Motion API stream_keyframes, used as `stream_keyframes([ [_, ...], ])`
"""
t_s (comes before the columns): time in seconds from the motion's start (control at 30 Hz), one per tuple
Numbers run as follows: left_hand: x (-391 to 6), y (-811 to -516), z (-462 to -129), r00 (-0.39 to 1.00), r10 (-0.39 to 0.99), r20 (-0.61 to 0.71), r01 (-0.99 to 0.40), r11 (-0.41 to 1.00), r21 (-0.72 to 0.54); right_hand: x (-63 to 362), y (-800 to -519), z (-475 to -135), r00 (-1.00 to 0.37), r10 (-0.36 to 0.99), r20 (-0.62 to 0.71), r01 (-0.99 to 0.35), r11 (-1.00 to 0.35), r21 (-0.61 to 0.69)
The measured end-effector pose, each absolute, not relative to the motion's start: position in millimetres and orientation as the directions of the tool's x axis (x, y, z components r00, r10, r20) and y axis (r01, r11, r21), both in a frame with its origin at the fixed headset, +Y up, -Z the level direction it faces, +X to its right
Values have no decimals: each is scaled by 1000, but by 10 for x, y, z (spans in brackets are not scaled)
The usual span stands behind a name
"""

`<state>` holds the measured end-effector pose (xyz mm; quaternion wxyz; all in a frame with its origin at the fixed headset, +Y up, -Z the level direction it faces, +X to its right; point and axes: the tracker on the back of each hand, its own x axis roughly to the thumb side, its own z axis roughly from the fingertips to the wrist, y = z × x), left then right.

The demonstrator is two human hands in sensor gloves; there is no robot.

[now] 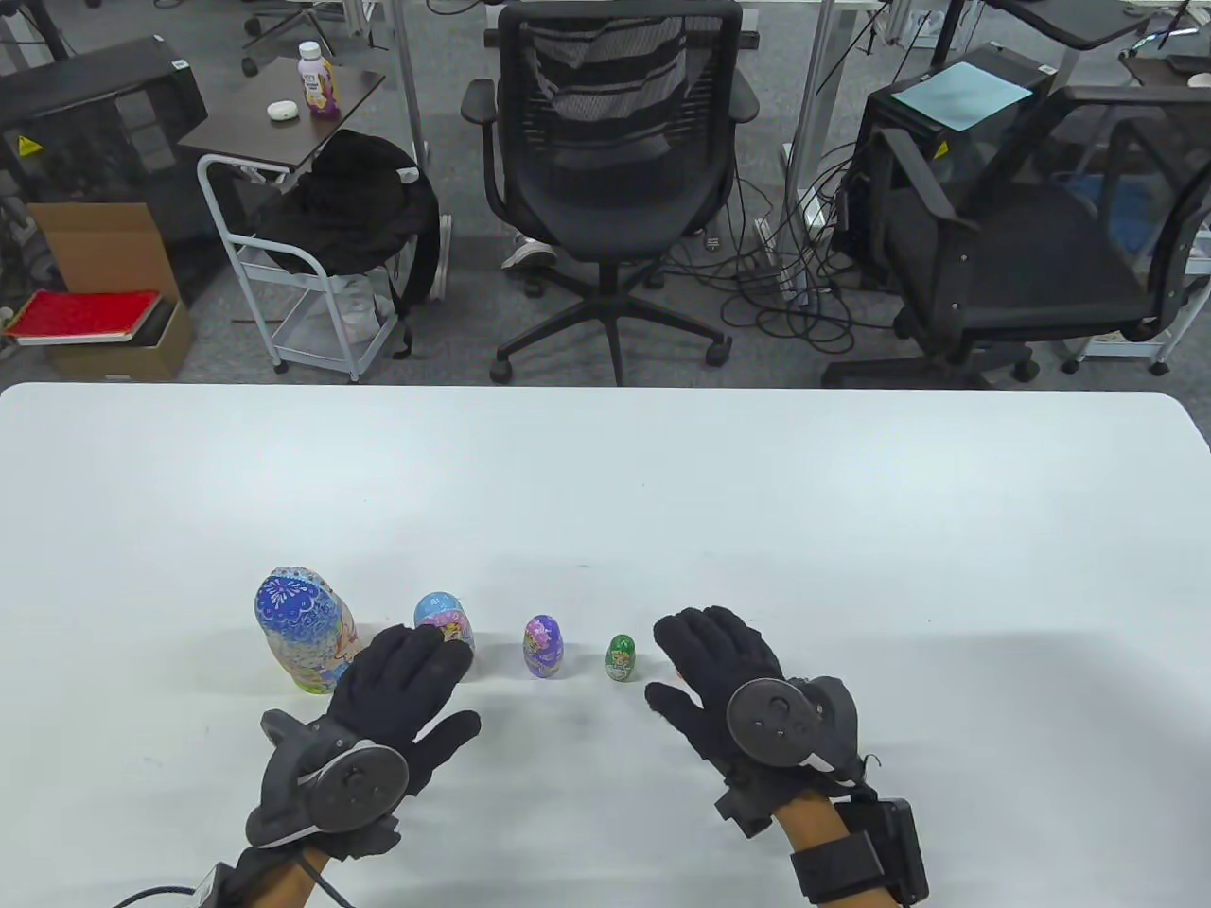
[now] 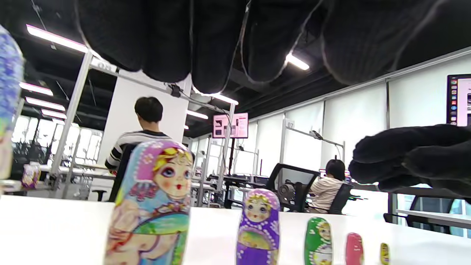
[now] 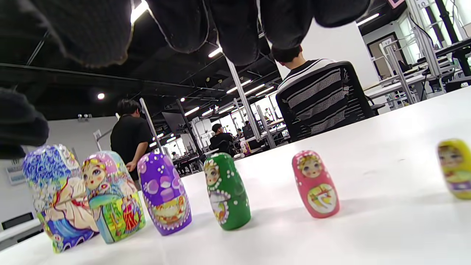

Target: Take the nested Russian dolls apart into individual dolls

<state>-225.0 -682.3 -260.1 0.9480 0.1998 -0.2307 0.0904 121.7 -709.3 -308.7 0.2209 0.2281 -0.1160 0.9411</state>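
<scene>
Six dolls (image 3: 226,191) upright in a row, both hands (image 1: 402,681) relaxed, holding nothing

Five dolls (image 2: 258,228) in a row — fingers (image 2: 206,40) above.

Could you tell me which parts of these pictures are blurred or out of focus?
Right wrist view: the yellow doll at the right edge is soft, the green doll sharp. Left wrist view: the largest doll at the left edge is a blur, and the gloved fingers are dark and featureless. Table view: sharp throughout.
</scene>
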Motion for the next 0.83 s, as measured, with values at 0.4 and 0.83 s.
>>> stream_keyframes([
  [0.4,-2240,-7041,-2689,879,102,465,-244,935,257,1214,-7163,-3082,-845,286,452,-364,-926,-96],
  [0.83,-2305,-7028,-2655,900,58,432,-202,934,295,1128,-7189,-3041,-838,282,467,-348,-935,-60],
])
